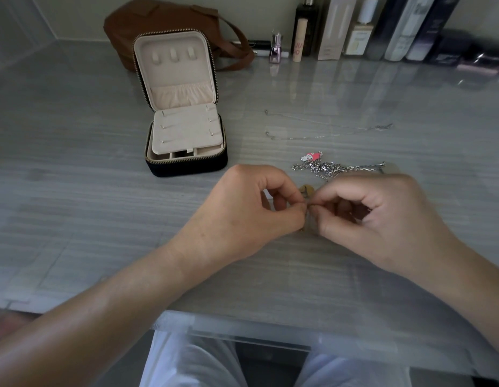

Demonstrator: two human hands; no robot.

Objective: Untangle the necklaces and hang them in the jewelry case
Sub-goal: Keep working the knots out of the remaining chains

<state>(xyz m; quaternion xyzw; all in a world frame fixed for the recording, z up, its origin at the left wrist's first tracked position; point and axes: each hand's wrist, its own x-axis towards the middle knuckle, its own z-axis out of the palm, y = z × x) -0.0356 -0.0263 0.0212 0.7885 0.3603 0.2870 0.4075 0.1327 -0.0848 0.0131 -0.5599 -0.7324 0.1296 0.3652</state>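
Note:
My left hand (pixel 251 208) and my right hand (pixel 382 216) meet fingertip to fingertip over the table, both pinching a thin gold necklace with an oval gold pendant (pixel 307 189); most of its chain is hidden by my fingers. Just beyond lies a tangled silver link chain (pixel 334 167) with a pink and white charm (pixel 311 156). Farther back a fine silver necklace (pixel 326 129) is laid out on the table. The jewelry case (pixel 184 107) stands open at the left, beige inside, with three hooks in its lid and nothing hanging on them.
A brown leather bag (pixel 164 20) sits behind the case. Bottles, tubes and boxes of cosmetics (pixel 354 29) line the back wall at the right. The grey table's front edge (pixel 242 325) runs just above my lap.

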